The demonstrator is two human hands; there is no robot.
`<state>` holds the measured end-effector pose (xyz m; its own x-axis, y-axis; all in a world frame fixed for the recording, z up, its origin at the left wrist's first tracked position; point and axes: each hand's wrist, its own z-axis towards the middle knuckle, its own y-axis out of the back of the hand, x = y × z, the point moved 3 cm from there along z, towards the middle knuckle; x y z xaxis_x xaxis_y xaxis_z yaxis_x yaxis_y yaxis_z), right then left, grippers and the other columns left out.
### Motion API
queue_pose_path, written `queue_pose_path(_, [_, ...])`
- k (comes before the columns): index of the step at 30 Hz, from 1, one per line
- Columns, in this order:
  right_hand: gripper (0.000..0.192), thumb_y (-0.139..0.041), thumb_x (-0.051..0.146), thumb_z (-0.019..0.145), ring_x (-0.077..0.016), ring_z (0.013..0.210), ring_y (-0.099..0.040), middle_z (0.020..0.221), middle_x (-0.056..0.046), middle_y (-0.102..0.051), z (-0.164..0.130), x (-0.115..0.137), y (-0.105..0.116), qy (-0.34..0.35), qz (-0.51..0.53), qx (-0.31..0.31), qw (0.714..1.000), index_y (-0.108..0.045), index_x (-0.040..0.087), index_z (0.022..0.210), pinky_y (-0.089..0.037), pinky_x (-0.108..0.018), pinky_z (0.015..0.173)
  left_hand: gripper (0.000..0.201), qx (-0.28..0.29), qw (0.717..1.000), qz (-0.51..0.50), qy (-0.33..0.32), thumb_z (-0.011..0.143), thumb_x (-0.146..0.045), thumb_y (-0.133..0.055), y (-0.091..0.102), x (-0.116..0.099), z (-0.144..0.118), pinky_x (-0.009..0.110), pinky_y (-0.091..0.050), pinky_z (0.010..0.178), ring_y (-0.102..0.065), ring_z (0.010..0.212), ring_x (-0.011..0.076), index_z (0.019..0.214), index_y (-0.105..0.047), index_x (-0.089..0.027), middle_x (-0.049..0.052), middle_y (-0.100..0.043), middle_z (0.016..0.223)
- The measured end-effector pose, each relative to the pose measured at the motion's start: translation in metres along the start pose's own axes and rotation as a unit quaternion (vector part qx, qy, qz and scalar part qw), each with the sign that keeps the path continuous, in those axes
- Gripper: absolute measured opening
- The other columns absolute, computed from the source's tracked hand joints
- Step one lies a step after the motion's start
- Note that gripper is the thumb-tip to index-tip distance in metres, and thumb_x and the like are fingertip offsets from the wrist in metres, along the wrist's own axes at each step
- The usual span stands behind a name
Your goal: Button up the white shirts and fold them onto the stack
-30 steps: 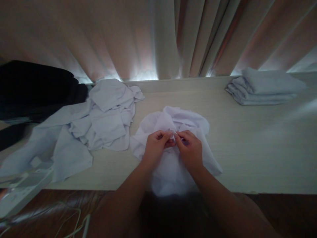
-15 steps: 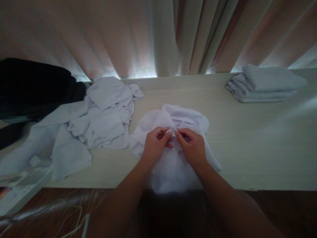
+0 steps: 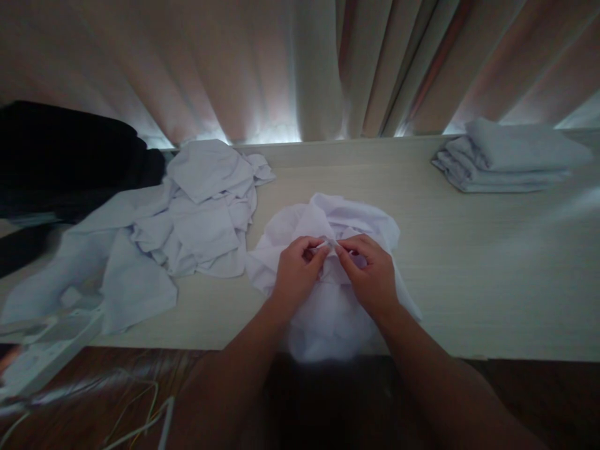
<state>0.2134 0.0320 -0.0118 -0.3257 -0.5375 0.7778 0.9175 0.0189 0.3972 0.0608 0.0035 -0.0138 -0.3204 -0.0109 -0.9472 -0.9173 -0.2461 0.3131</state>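
A crumpled white garment, thin and loosely bunched, lies on the pale table; its front end hangs at the table's near edge. Its kind is hard to make out, though it resembles a shirt. My left hand pinches a small bit of its fabric between thumb and fingers. Close on the right, my right hand pinches the same part, the fingertips of both hands nearly touching. Whatever detail sits between the fingertips is too small to tell.
To the left sprawls a heap of white garments, with a black pile behind it. A folded white stack sits at the back right. Curtains hang behind the table. A white power strip and cables are at the lower left.
The fingertips have shifted slightly on the garment, both hands still pinching it. The whole view has moved a little; the piles lie as before.
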Motion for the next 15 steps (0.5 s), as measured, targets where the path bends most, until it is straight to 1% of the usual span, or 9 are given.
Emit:
queue_pose_path(2, [0.011,-0.064,0.019,0.09,-0.0177,0.082,-0.063,0.088,-0.003,-0.069,0.0003,0.0007,-0.0006,0.003,-0.001,0.009,1.0,-0.074,0.022,0.095,-0.049,-0.032,0.078,0.019,-0.006,1.0,-0.005,0.003,0.088,-0.035,-0.066,-0.001,-0.0011,-0.0011,0.02,-0.042,0.049,-0.053,0.046,0.0089,0.089,-0.07,-0.016,-0.005,-0.057,0.053])
queue_pose_path(6, [0.01,-0.064,0.022,0.091,-0.0181,0.082,-0.063,0.087,-0.002,-0.07,0.0007,-0.001,-0.0001,-0.021,0.006,0.006,1.0,-0.073,0.023,0.094,-0.049,-0.032,0.075,0.016,-0.016,0.999,-0.034,0.002,0.087,-0.032,-0.066,-0.0036,-0.0021,-0.003,0.021,-0.041,0.05,-0.053,0.047,0.009,0.09,-0.07,-0.017,-0.004,-0.058,0.058])
queue_pose_path(9, [0.01,-0.063,0.026,0.092,-0.0189,0.083,-0.063,0.088,-0.003,-0.07,0.0011,-0.0015,0.0,-0.028,0.014,0.014,0.999,-0.073,0.023,0.093,-0.05,-0.032,0.074,0.016,-0.007,0.999,-0.045,0.0,0.087,-0.032,-0.065,-0.0036,-0.0009,-0.0022,0.021,-0.04,0.049,-0.052,0.047,0.0093,0.09,-0.07,-0.017,-0.004,-0.057,0.058])
queue_pose_path(15, [0.013,-0.061,0.028,0.093,-0.0193,0.086,-0.064,0.091,-0.003,-0.071,0.0014,0.0,-0.0011,-0.007,0.012,0.046,0.999,-0.073,0.024,0.096,-0.051,-0.033,0.081,0.015,0.014,0.999,-0.041,0.005,0.087,-0.032,-0.064,0.0009,0.001,0.0027,0.021,-0.041,0.05,-0.051,0.048,0.0095,0.082,-0.069,-0.018,-0.002,-0.06,0.059])
